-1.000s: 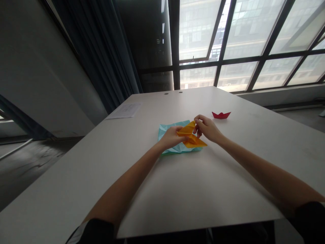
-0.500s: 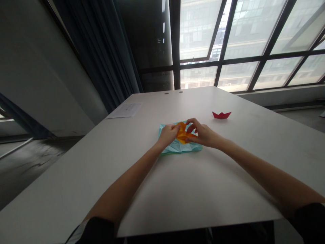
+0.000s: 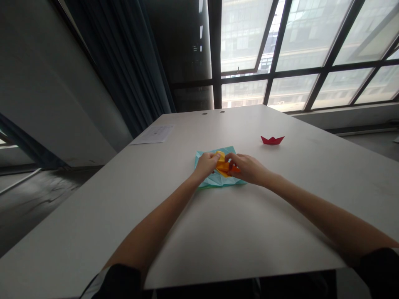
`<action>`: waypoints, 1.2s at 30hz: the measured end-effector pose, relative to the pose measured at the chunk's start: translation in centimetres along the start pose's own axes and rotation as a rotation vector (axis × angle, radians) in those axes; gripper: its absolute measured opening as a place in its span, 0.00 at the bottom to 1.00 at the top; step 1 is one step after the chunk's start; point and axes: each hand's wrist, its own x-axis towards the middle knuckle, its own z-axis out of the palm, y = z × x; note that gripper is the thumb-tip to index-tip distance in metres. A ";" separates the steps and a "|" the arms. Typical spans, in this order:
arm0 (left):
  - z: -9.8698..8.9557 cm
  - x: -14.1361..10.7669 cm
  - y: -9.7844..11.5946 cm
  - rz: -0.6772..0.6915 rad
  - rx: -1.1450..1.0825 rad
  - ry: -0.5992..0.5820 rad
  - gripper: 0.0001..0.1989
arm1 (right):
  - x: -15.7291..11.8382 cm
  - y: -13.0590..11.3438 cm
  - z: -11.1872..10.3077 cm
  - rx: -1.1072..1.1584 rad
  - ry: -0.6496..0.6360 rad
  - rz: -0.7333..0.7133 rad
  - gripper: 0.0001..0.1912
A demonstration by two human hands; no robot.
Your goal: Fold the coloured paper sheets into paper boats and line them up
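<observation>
An orange piece of folded paper [image 3: 223,166] is held between my two hands, just over a creased light-blue sheet of paper [image 3: 215,181]. My left hand [image 3: 206,164] pinches its left side, thumb on top. At its right side, my right hand [image 3: 247,167] has its fingers curled and closed on the paper, which partly hides the folds there. A thin green edge shows under the front of the light-blue sheet.
A red paper boat [image 3: 272,140] stands on the white table [image 3: 193,232], beyond my right hand. Printed white paper [image 3: 152,135] lies near the table's left edge. Windows and a dark blue curtain [image 3: 124,62] are behind the table.
My right hand's fingers have closed in on the orange paper, and its right part looks narrower, more folded together. My left hand has stayed nearly in place.
</observation>
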 end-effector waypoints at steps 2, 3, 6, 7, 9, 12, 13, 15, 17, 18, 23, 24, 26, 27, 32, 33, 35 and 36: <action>0.0 0.0 0.1 0.002 0.003 -0.005 0.14 | 0.0 0.1 0.1 -0.049 0.008 -0.019 0.12; -0.1 0.0 0.1 0.002 0.004 -0.002 0.14 | 0.0 0.1 0.2 -0.069 0.022 -0.022 0.10; -0.2 0.0 0.1 -0.005 -0.003 0.020 0.14 | 0.0 0.2 0.3 -0.110 0.068 -0.021 0.09; -0.2 0.0 0.1 -0.009 -0.009 0.029 0.13 | -0.1 0.2 0.3 -0.120 0.080 -0.019 0.09; -0.3 0.1 0.0 -0.019 -0.019 0.045 0.13 | -0.2 0.3 0.3 -0.142 0.104 -0.026 0.09; -0.5 0.5 -0.5 -0.043 -0.019 0.056 0.12 | -0.4 0.3 0.3 -0.165 0.168 -0.078 0.11; -0.6 0.7 -0.7 -0.055 -0.020 0.054 0.12 | -0.4 0.2 0.2 -0.162 0.199 -0.100 0.12; -0.9 1.1 -1.3 -0.077 -0.028 0.048 0.13 | -0.3 0.1 0.0 -0.147 0.254 -0.134 0.15; -1.2 1.6 -1.8 -0.099 -0.051 0.053 0.13 | -0.2 -0.1 -0.4 -0.144 0.289 -0.164 0.17; -1.3 1.7 -2.0 -0.113 -0.069 0.063 0.13 | -0.1 -0.1 -0.5 -0.153 0.294 -0.181 0.17; -2.2 2.3 -2.3 -0.204 -0.271 0.177 0.14 | 0.1 -0.1 -1.0 -0.236 0.200 -0.184 0.16; -2.4 2.3 -2.1 -0.216 -0.325 0.203 0.14 | 0.1 0.0 -1.0 -0.252 0.167 -0.165 0.16; -2.7 2.3 -1.9 -0.231 -0.420 0.251 0.14 | 0.0 0.2 -0.8 -0.283 0.102 -0.126 0.17; -2.8 2.3 -1.7 -0.234 -0.457 0.269 0.14 | 0.0 0.4 -0.7 -0.297 0.074 -0.108 0.17; -2.9 2.2 -1.5 -0.211 -0.570 0.306 0.13 | -0.1 0.7 -0.4 -0.330 0.005 -0.054 0.15; -2.8 2.2 -1.6 -0.192 -0.568 0.317 0.13 | 0.0 0.6 -0.5 -0.321 0.003 -0.053 0.14; -2.6 2.3 -1.8 -0.114 -0.514 0.355 0.13 | 0.0 0.3 -0.9 -0.273 0.004 -0.051 0.12; -2.5 2.3 -1.9 -0.052 -0.465 0.375 0.13 | 0.0 0.1 -1.2 -0.239 0.010 -0.046 0.11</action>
